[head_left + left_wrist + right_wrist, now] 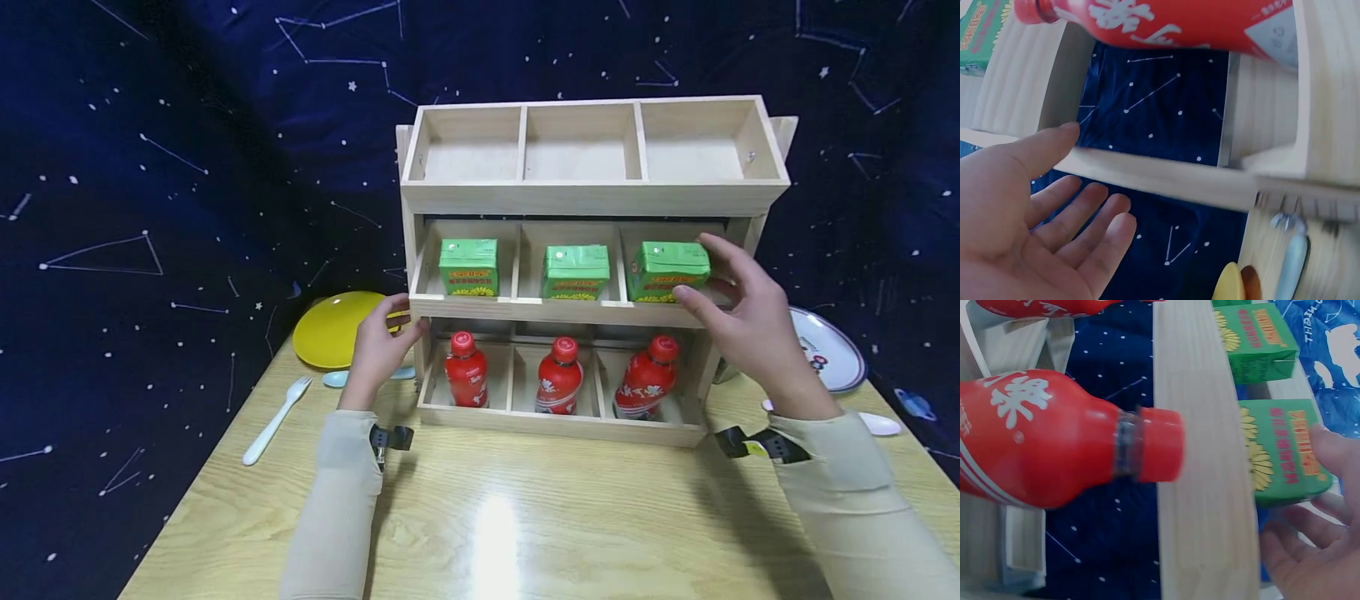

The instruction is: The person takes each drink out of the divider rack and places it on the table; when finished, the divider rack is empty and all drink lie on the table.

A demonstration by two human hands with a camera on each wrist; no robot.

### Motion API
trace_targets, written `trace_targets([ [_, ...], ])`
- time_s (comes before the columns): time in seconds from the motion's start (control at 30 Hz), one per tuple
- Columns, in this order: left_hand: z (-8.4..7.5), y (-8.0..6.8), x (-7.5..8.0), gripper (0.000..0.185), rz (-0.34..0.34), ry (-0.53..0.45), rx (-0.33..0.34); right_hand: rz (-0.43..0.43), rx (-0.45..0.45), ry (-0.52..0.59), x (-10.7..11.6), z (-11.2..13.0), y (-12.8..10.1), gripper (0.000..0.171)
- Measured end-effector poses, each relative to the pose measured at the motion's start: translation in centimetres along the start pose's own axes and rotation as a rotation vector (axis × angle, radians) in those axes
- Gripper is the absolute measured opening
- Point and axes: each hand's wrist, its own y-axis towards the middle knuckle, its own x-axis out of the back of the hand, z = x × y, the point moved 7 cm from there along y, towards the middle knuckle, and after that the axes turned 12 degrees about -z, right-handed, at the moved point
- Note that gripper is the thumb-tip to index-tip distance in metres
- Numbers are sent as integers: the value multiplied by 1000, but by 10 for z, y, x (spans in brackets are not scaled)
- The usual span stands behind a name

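A green drink carton (pixel 670 272) with yellow flowers sits in the right compartment of the middle tier. My right hand (pixel 750 325) grips its right end, thumb at the front and fingers around the side and back, as the right wrist view also shows. My left hand (pixel 381 348) is at the left upright of the wooden rack (pixel 592 198). In the left wrist view its thumb and loosely extended fingers (pixel 1094 240) lie on either side of that upright; contact is hard to tell. Two more green cartons, left (pixel 468 268) and middle (pixel 576 273), share the tier.
Red bottles, left (pixel 467 371), middle (pixel 559 377) and a tilted right one (pixel 647 379), occupy the bottom tier. Left of the rack are a yellow plate (pixel 330 333), a fork (pixel 276 421) and a blue-handled utensil (pixel 336 378). A white plate (pixel 832 354) and spoon (pixel 879 424) lie right.
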Motion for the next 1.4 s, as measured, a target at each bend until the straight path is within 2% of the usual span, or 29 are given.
trace_targets([
  [0.13, 6, -4, 7, 42, -62, 10, 39, -11, -1, 51, -15, -4, 1, 64],
  [0.23, 7, -4, 7, 41, -87, -2, 46, -43, 13, 80, -16, -5, 3, 62],
  [0.4, 2, -2, 1, 41, -85, -35, 29, -95, 45, 98, -8, -3, 8, 64],
  [0.73, 0, -2, 1, 37, -76, -60, 13, -113, 121, 75, -3, 11, 15, 55],
  [0.93, -1, -1, 1, 35, -86, -78, 1, -214, 170, 92, 19, 35, 18, 54],
  [1.13, 0, 1, 0, 33, -92, -88, -5, -294, 151, 120, 48, 53, 11, 52],
  [1.3, -1, 0, 0, 33, -97, -80, -7, -302, 152, 78, 68, 54, -1, 52],
  [1.4, 0, -1, 0, 33, -97, -86, 1, -312, 135, 88, 78, 46, -11, 51],
])
